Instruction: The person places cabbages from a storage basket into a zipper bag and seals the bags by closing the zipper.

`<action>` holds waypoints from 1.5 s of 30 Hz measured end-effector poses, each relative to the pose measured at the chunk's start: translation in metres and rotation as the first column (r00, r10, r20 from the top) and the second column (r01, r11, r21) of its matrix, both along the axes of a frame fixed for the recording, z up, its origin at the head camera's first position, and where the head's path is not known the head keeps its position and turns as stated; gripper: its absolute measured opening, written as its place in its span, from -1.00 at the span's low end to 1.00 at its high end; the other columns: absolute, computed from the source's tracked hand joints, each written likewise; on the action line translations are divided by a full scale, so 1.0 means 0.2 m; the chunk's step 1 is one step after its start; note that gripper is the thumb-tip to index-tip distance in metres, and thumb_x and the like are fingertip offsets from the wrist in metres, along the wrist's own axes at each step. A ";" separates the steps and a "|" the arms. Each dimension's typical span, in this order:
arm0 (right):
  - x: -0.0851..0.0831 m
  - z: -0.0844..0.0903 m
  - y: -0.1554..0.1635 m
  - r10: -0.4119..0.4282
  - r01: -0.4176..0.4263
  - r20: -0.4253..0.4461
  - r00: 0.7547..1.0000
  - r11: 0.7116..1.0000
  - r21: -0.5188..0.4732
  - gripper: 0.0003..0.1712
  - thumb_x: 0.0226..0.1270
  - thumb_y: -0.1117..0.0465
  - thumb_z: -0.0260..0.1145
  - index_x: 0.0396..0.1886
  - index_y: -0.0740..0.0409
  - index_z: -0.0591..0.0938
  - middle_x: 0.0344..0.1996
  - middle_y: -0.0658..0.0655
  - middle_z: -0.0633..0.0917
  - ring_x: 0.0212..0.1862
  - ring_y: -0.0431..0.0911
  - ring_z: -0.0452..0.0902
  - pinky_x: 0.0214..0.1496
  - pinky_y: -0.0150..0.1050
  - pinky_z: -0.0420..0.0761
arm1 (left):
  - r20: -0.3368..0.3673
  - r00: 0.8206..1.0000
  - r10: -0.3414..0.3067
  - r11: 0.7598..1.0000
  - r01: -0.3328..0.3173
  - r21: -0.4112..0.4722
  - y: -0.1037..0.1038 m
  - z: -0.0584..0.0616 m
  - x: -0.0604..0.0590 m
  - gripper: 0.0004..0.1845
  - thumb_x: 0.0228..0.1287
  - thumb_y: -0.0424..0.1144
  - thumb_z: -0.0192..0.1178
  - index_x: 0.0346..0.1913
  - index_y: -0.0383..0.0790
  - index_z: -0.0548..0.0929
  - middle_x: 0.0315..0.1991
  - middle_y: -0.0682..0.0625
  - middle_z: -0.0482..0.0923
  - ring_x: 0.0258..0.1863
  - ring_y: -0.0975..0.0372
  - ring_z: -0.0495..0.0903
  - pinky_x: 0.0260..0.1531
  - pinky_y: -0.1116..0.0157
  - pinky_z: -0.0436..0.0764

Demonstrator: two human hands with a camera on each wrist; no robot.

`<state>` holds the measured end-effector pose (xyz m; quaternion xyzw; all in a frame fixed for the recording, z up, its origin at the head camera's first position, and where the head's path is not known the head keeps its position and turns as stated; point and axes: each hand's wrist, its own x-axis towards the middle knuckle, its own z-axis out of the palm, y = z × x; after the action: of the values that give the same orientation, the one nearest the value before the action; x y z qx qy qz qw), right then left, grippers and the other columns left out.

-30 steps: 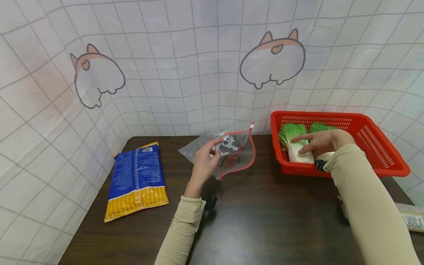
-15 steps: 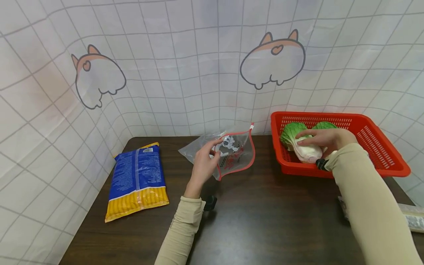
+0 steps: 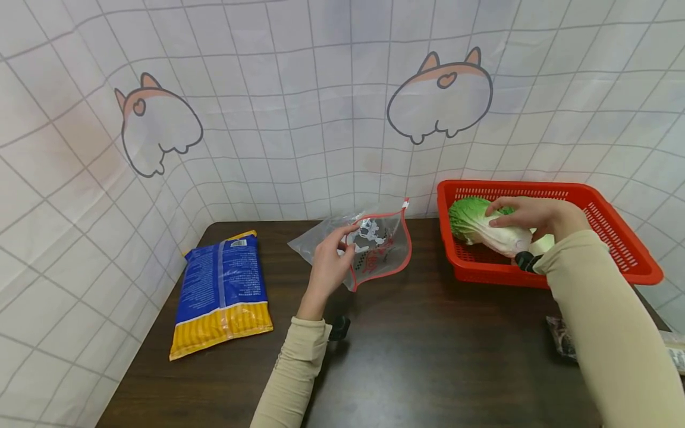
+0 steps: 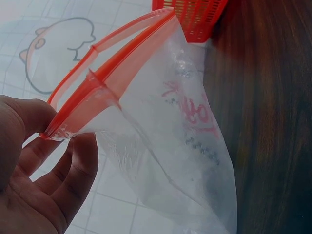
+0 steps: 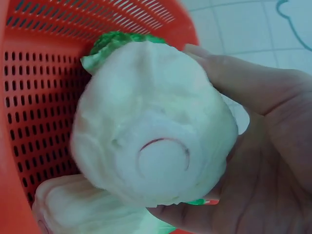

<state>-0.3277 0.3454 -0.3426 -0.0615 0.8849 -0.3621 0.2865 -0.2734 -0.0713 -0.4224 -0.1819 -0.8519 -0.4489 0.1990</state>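
My right hand grips a napa cabbage over the red basket, thumb and fingers around its white stem end. The cabbage's leafy green end points to the left; its round cut base faces the right wrist camera. Beside it lies a second napa cabbage, partly hidden by the first. My left hand pinches the rim of a clear zip bag between thumb and fingers. The bag's red-edged mouth gapes, and its slider hangs at the far upper corner in the head view.
The red basket stands at the back right against a white grid-patterned cloth. A blue and yellow packet lies on the left of the dark table. A small dark package lies near my right forearm.
My right hand has closed around the cabbage and drawn it slightly up and to the right, tilting it. The left hand and bag have stayed in place.
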 end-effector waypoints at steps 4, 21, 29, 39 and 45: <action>0.01 0.01 0.02 -0.051 0.051 0.005 0.999 0.997 -0.058 -0.38 0.46 -0.04 0.18 0.35 0.14 0.28 0.14 0.36 0.26 -0.20 0.05 0.49 -0.16 0.02 0.64 | -0.008 1.000 -0.004 1.000 0.004 0.005 -0.01 0.00 -0.01 -0.59 0.26 -0.47 0.18 0.15 -0.15 0.64 0.04 -0.05 0.63 -0.37 0.19 0.59 -0.51 0.29 0.47; 0.06 0.01 0.02 -0.136 0.128 -0.055 0.989 0.983 -0.129 -0.11 0.39 -0.14 0.22 0.51 0.13 0.09 0.30 0.39 0.15 0.03 0.11 0.37 -0.02 -0.01 0.58 | 0.000 1.000 -0.007 1.000 0.007 0.002 -0.02 -0.01 -0.01 -0.59 0.28 -0.46 0.17 0.17 -0.13 0.63 0.07 -0.03 0.62 -0.35 0.19 0.60 -0.54 0.31 0.48; 0.11 0.06 -0.03 -0.112 0.095 -0.113 0.987 0.985 -0.142 -0.22 0.42 -0.05 0.23 0.48 0.08 0.13 0.27 0.35 0.17 -0.05 0.10 0.41 -0.09 -0.05 0.61 | -0.003 1.000 -0.007 1.000 0.007 0.005 -0.03 0.00 -0.01 -0.59 0.28 -0.46 0.17 0.16 -0.13 0.63 0.09 -0.04 0.61 -0.33 0.18 0.62 -0.55 0.31 0.47; 0.26 0.13 -0.19 -0.305 0.217 -0.385 0.871 0.942 -0.256 -0.27 0.42 -0.13 0.18 0.46 0.06 0.26 0.33 0.28 0.25 -0.18 -0.20 0.49 -0.22 -0.36 0.60 | -0.011 1.000 -0.009 1.000 0.009 -0.007 -0.02 -0.01 -0.01 -0.59 0.28 -0.45 0.17 0.17 -0.12 0.62 0.10 -0.03 0.61 -0.34 0.20 0.61 -0.53 0.30 0.48; 0.40 0.12 -0.33 -0.438 0.239 -0.460 0.772 0.872 -0.428 -0.38 0.44 -0.05 0.20 0.42 -0.04 0.32 0.37 0.31 0.28 -0.06 -0.19 0.42 -0.19 -0.51 0.52 | -0.001 1.000 -0.014 1.000 0.014 -0.017 -0.01 -0.01 -0.01 -0.59 0.29 -0.44 0.17 0.19 -0.11 0.62 0.11 -0.02 0.60 -0.33 0.21 0.61 -0.56 0.31 0.46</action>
<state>-0.2475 0.2798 -0.3188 -0.0481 0.8473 -0.5251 -0.0630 -0.2757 -0.0737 -0.4239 -0.1900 -0.8541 -0.4432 0.1949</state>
